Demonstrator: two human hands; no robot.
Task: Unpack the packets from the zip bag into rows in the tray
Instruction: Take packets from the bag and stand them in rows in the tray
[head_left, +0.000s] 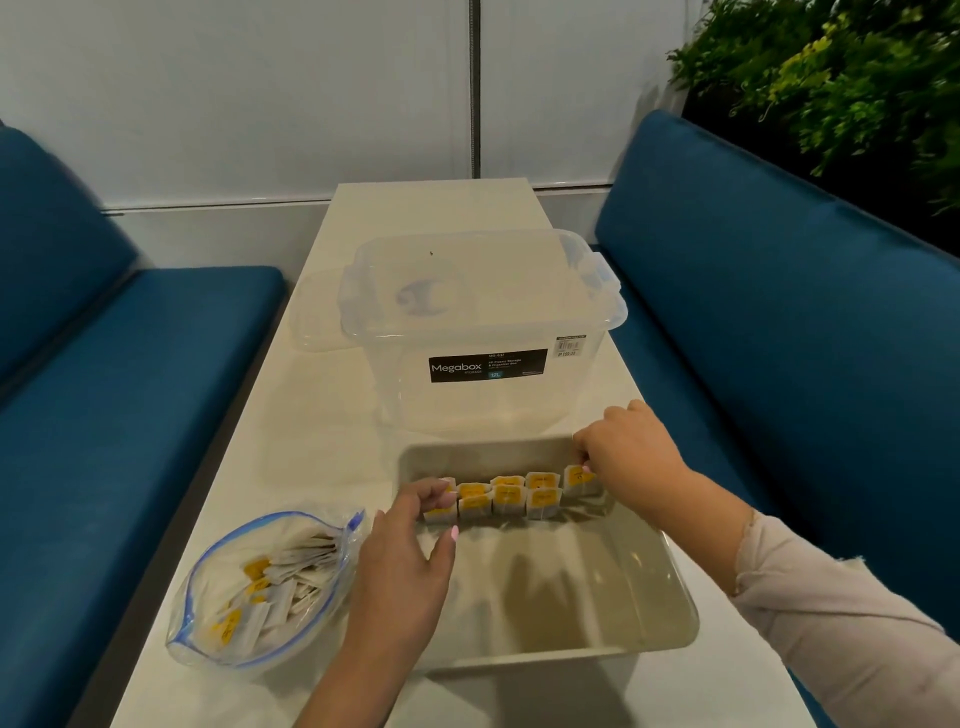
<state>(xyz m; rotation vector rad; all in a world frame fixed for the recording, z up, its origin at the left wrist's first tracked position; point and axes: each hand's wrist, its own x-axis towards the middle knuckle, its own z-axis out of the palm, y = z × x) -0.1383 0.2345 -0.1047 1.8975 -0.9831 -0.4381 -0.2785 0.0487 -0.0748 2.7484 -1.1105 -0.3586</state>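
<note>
A clear tray (670, 587) sits on the white table in front of me. Several white packets with yellow labels (506, 496) stand in two rows along its far side. My right hand (631, 457) pinches the rightmost packet (577, 479) at the far right of the tray. My left hand (410, 566) reaches over the tray's left rim, fingers curled on the leftmost packet (435, 512). An open zip bag (260, 587) with a blue seal lies left of the tray, holding several more packets.
A clear lidded storage box (483, 322) with a black label stands just beyond the tray. Blue bench seats (130, 395) flank the table on both sides. Green plants (841, 78) fill the upper right corner.
</note>
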